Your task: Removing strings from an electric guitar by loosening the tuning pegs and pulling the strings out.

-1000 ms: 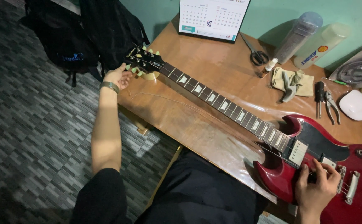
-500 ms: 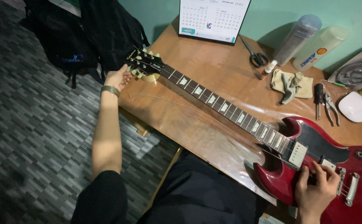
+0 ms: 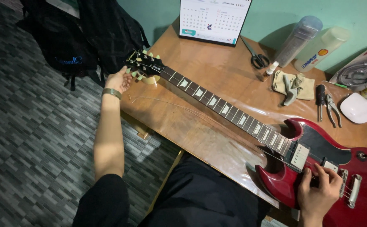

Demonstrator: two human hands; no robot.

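A dark red electric guitar [image 3: 318,147] lies flat across the wooden table [image 3: 200,122], its neck [image 3: 221,109] running up-left to the black headstock [image 3: 143,65]. My left hand [image 3: 119,80] reaches out to the headstock and its fingers are on a tuning peg at the near side. My right hand [image 3: 318,187] rests on the guitar body with fingers on the strings between the pickups. A loose string curves over the table below the neck.
A desk calendar [image 3: 214,19] stands at the back. Scissors [image 3: 257,56], a cloth [image 3: 292,84], a screwdriver [image 3: 320,101], pliers [image 3: 332,109], two tall containers [image 3: 299,40] and a white object [image 3: 357,108] lie at the right. Black bags [image 3: 78,38] sit on the floor at the left.
Both hands keep their places on the headstock and the strings; only the view has shifted slightly.
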